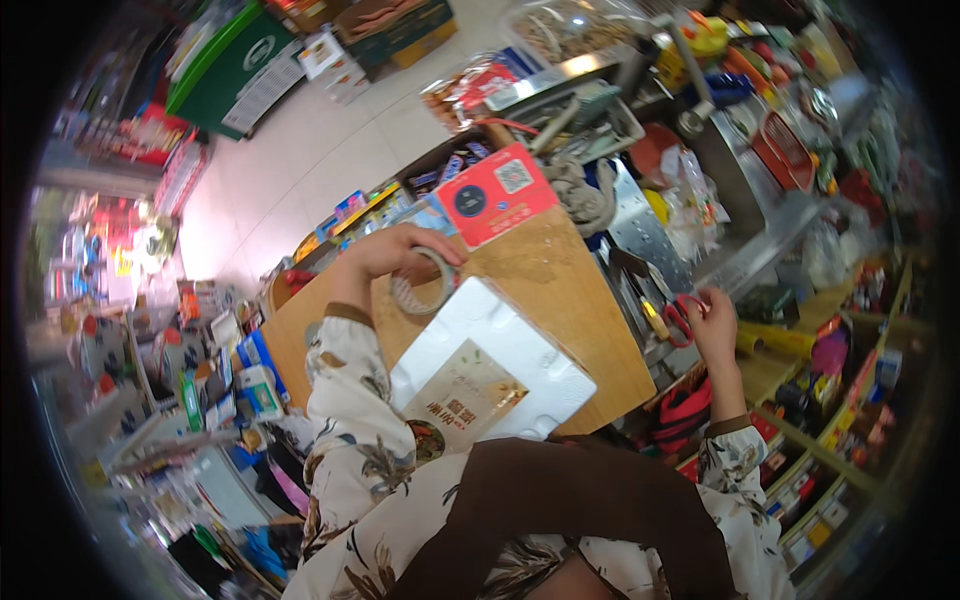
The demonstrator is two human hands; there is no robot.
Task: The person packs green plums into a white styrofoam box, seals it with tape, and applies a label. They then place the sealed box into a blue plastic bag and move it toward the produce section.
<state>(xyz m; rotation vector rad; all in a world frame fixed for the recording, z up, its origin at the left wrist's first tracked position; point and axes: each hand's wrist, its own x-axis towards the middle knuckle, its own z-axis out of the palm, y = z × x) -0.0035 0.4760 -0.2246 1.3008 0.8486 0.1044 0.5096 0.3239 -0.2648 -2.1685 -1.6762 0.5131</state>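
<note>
My left hand (pixel 401 251) grips a roll of clear packing tape (pixel 403 298), which stands on its edge on the wooden tabletop (pixel 600 322). Right beside the roll lies a white foam box (pixel 487 322) with a flat printed packet (pixel 469 397) on top, nearest my body. Out to the right, my right hand (pixel 712 322) holds the red handles of a pair of scissors (pixel 679 328); their blades are hard to make out. A tool with a yellow handle (pixel 654 320) lies just left of the scissors, at the edge of the metal counter.
A red card with a printed code (pixel 499 199) sits at the table's far corner. Snack boxes (pixel 367 206) line the far edge. A metal sink (pixel 739 187) with bags and baskets is to the right, above crowded shelves (pixel 810 450). A green bin-like container (pixel 232 82) stands across the floor.
</note>
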